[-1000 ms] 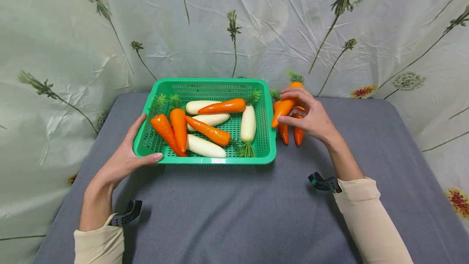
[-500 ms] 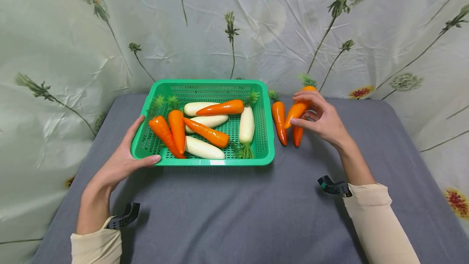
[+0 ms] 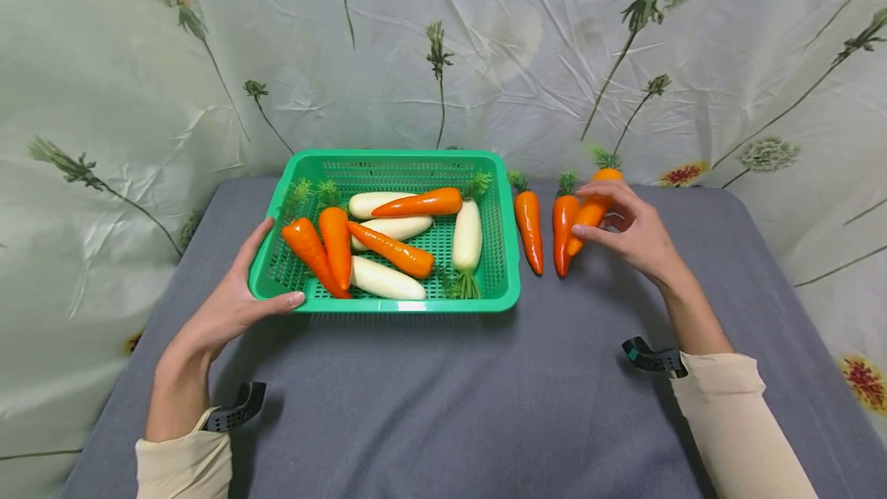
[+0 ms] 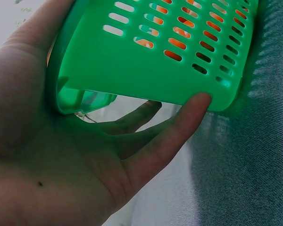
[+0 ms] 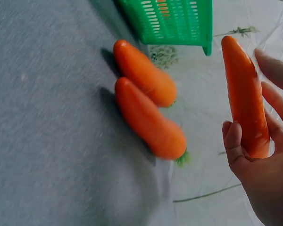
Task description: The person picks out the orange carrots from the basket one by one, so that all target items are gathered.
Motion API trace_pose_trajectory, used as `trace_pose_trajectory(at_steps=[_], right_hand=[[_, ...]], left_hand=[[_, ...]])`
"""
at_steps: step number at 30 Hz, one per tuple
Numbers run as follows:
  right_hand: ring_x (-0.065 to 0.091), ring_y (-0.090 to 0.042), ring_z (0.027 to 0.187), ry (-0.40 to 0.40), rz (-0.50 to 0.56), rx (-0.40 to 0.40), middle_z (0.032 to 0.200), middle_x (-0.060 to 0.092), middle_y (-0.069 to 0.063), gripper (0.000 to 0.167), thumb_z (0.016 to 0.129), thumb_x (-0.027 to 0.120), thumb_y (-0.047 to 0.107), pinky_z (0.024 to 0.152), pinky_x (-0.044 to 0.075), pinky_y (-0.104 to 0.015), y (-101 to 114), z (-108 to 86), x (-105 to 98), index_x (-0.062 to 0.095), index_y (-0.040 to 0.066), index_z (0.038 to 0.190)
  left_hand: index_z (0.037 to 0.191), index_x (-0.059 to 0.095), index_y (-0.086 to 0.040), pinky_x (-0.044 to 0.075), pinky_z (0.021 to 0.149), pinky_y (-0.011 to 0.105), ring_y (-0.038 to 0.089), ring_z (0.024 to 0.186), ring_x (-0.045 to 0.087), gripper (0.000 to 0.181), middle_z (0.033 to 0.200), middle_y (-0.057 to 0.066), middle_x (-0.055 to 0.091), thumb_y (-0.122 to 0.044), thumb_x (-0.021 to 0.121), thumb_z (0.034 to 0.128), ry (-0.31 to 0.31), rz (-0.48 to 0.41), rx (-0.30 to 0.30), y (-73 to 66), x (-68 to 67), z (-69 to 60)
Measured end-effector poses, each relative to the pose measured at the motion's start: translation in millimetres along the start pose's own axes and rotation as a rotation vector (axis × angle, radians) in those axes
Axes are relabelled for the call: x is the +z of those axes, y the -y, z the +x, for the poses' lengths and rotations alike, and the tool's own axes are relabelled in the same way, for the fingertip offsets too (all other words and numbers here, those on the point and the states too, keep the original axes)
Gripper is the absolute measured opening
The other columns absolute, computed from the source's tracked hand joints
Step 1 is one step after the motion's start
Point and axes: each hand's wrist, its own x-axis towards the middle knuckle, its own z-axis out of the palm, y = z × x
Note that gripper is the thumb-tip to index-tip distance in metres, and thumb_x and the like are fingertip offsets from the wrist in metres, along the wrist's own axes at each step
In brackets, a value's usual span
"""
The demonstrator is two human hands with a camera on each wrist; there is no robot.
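In the head view my left hand (image 3: 223,308) grips the left front corner of a green plastic basket (image 3: 388,305). Its thumb lies on the front rim; the left wrist view shows fingers (image 4: 172,141) against the basket's outer wall. My right hand (image 3: 637,233) holds an orange carrot (image 3: 591,216) with a green top, pinched between thumb and fingers, above the table right of the basket. Just left of it lie two more carrots, a nearer carrot (image 3: 564,231) and another carrot (image 3: 530,231) beside the basket, tips toward me.
Inside the basket lie several carrots (image 3: 336,245) and several white radishes (image 3: 388,279). A grey cloth (image 3: 443,406) covers the table. Behind its back edge hangs a pale curtain (image 3: 388,60) printed with flowers.
My right hand has moved right with the carrot, away from the basket and past the two carrots on the table, uncovering them. The left hand stays on the basket.
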Motion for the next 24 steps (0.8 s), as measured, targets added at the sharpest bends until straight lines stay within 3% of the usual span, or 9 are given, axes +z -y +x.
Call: trace_pose_trajectory(at_steps=[7,12,18,24], right_hand=[[0.057,-0.011,0.094,0.023,-0.008,0.064,0.132,0.056,0.011,0.058,0.087,0.082,0.001,0.080,0.048,-0.015,-11,-6.1,-6,0.062,0.010,0.141],[0.061,-0.007,0.103,0.062,0.017,0.115,0.140,0.054,0.009,0.063,0.089,0.080,0.003,0.085,0.052,-0.013,-21,-9.7,-8,0.057,0.013,0.147],[0.058,-0.003,0.115,0.106,0.024,0.122,0.156,0.046,-0.002,0.071,0.090,0.080,0.004,0.088,0.052,-0.011,-35,-13.6,-9,0.050,0.013,0.154],[0.053,0.003,0.120,0.121,-0.010,0.132,0.161,0.042,-0.002,0.075,0.089,0.081,0.004,0.085,0.052,-0.011,-48,-17.4,-11,0.048,0.013,0.156]], left_hand=[[0.163,-0.004,-0.051,0.041,0.090,0.011,0.005,0.105,0.061,0.112,0.155,0.012,0.034,-0.020,0.078,0.0937,-0.004,0.006,0.001,-1.8,0.2,0.1],[0.163,-0.005,-0.052,0.041,0.090,0.011,0.005,0.106,0.060,0.112,0.157,0.013,0.034,-0.022,0.078,0.0940,-0.004,0.027,-0.008,-1.9,-0.1,-1.1],[0.162,-0.006,-0.053,0.039,0.090,0.011,0.003,0.109,0.057,0.112,0.160,0.013,0.030,-0.023,0.078,0.0941,-0.005,0.034,-0.009,-0.6,-1.2,-1.1],[0.162,-0.006,-0.053,0.040,0.090,0.011,0.004,0.107,0.059,0.113,0.159,0.014,0.033,-0.022,0.078,0.0937,-0.008,0.050,-0.003,-0.3,-1.0,-0.1]])
